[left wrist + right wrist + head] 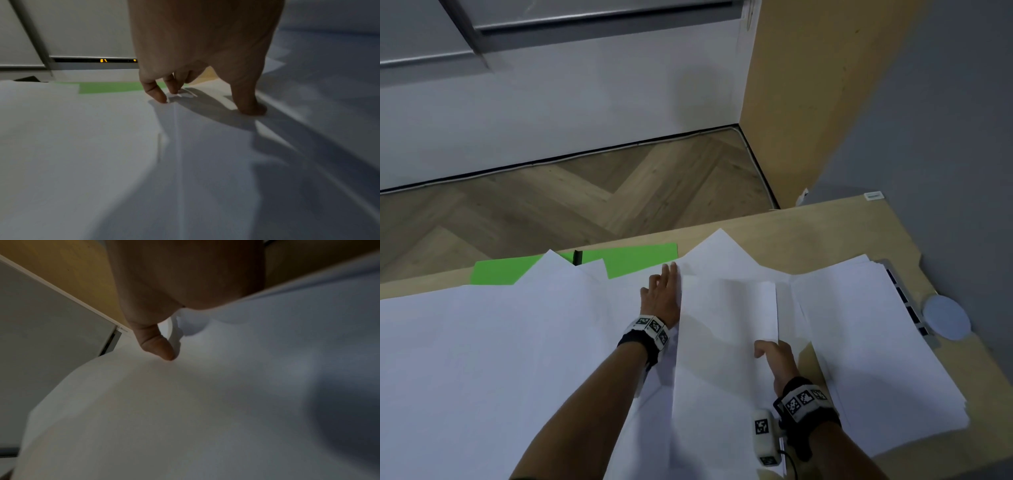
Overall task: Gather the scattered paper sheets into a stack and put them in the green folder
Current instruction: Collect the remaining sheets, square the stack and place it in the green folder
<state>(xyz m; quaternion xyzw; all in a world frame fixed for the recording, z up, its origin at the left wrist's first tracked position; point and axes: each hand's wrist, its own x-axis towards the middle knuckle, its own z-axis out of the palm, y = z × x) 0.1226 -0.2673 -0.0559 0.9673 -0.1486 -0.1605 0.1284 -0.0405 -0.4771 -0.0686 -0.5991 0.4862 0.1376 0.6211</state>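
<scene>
Several white paper sheets lie scattered and overlapping over the wooden desk. The green folder lies flat at the far edge, its near part covered by sheets; it shows as a green strip in the left wrist view. My left hand rests on the papers in the middle, its fingertips pressing down. My right hand pinches the right edge of one sheet, which is raised off the pile. The thumb lies on top of the sheet and the fingers are hidden under it.
A thicker pile of sheets lies at the right, partly over a dark slotted item. A grey round disc sits near the right edge. A small black object stands on the folder. Wood floor lies beyond the far edge.
</scene>
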